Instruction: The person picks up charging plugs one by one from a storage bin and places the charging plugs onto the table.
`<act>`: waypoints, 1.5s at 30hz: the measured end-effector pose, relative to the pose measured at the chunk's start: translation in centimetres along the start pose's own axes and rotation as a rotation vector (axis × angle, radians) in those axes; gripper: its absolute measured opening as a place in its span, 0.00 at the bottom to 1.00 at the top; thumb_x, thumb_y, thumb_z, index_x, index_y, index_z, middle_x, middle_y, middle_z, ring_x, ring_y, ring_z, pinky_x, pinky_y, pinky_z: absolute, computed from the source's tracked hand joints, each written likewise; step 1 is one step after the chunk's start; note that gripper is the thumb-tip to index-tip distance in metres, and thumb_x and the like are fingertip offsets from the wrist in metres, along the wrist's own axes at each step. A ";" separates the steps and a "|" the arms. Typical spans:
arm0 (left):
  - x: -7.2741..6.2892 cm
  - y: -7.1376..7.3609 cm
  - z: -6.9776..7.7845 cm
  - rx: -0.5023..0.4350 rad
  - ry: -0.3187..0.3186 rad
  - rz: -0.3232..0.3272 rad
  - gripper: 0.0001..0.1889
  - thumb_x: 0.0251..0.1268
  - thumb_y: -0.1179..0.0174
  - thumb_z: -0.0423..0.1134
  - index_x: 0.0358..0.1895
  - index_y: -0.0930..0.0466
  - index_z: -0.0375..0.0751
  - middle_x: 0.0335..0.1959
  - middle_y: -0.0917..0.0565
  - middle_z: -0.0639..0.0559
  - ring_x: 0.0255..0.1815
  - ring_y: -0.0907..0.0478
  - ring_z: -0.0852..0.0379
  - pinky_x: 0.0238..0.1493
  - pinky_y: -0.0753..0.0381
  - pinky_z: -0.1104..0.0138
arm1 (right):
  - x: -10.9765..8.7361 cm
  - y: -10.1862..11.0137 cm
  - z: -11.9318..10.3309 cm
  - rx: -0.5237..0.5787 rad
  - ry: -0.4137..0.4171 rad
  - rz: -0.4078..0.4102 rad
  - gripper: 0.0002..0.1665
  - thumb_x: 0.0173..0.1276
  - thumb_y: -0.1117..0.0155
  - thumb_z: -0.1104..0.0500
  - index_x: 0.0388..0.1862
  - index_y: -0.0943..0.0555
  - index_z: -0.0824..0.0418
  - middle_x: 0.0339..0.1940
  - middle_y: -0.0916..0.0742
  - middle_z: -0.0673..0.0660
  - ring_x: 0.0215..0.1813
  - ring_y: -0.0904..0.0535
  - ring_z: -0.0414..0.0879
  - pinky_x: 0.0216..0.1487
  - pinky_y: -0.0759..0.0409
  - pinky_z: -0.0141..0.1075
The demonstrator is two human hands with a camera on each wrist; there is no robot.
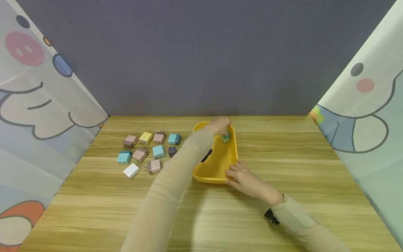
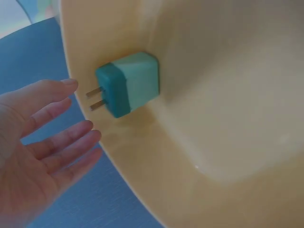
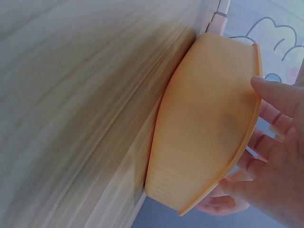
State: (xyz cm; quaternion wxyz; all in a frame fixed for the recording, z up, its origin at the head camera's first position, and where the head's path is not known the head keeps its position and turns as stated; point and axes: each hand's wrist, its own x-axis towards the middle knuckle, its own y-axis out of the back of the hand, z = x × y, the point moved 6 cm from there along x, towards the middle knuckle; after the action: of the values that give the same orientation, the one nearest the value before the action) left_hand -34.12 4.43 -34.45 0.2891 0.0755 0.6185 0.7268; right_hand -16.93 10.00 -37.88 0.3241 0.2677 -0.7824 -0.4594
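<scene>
A yellow plastic bin (image 1: 217, 157) sits on the table. Inside its far right corner rests a teal and light green plug charger (image 2: 135, 85), its two metal prongs pointing at the rim. My left hand (image 1: 219, 125) is over the far end of the bin. Seen from the left wrist, the left hand's fingers (image 2: 71, 147) are spread beside the prongs, with nothing between them and a gap to the charger. At the near right corner my right hand (image 1: 244, 178) grips the bin's rim, thumb (image 3: 273, 90) on the outer wall and fingers over the edge.
Left of the bin lie several plug chargers, among them a yellow one (image 1: 146, 137), a white one (image 1: 131, 170), a light blue one (image 1: 158, 151) and a small black one (image 1: 172, 151). My left sleeve (image 1: 170, 178) crosses the bin's left side. A dark grey panel (image 1: 207, 59) stands behind the table.
</scene>
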 end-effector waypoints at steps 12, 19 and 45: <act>0.9 -1.6 -0.4 -0.063 0.013 0.026 0.14 0.56 0.42 0.33 0.48 0.27 0.39 0.47 0.25 0.49 0.46 0.29 0.56 0.43 0.28 0.69 | 0.0 0.0 -0.2 -0.008 0.009 0.006 0.10 0.58 0.39 0.60 0.24 0.32 0.54 0.25 0.29 0.44 0.33 0.34 0.40 0.59 0.42 0.56; 1.3 -2.3 -0.7 -0.035 -0.005 0.044 0.13 0.57 0.43 0.33 0.47 0.27 0.39 0.46 0.26 0.49 0.45 0.30 0.57 0.40 0.29 0.71 | 0.0 -0.1 -0.2 0.000 -0.004 -0.009 0.09 0.59 0.39 0.59 0.24 0.30 0.53 0.25 0.28 0.43 0.33 0.34 0.39 0.60 0.43 0.54; 1.4 -2.8 -0.6 -0.025 0.016 0.078 0.09 0.56 0.41 0.33 0.41 0.22 0.39 0.42 0.25 0.49 0.37 0.29 0.59 0.35 0.29 0.72 | -0.1 -0.1 0.0 0.002 -0.007 -0.005 0.10 0.59 0.39 0.58 0.23 0.32 0.53 0.24 0.30 0.43 0.32 0.36 0.39 0.60 0.43 0.54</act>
State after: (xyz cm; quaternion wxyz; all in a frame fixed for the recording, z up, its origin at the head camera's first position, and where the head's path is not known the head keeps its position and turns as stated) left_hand -34.63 4.89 -37.62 0.2564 0.0901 0.6084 0.7456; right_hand -16.88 10.00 -37.99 0.3202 0.2682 -0.7834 -0.4603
